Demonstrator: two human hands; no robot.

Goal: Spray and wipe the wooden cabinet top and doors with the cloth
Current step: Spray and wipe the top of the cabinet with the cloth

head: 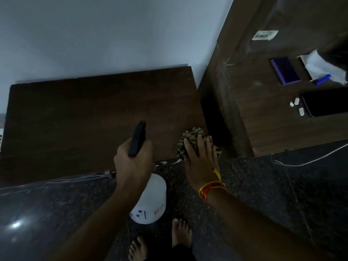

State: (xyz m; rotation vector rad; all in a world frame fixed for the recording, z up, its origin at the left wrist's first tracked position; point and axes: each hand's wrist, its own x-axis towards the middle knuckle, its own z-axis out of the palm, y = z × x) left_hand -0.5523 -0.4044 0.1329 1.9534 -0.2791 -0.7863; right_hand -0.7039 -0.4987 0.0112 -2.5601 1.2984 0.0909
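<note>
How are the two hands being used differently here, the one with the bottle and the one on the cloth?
The left hand is curled round the neck of the spray bottle, holding it in the air; the right hand lies flat with straight fingers, pressing the cloth down. The left hand hangs over the cabinet top's front edge, the right hand is at its front right corner. Only the right wrist wears an orange thread. Both reach toward the same cabinet top.

On the cabinet top [84, 110], at its right front corner: cloth [192, 137] under right hand [200, 162]; left of it, spray bottle [148, 196] in left hand [132, 162].
</note>
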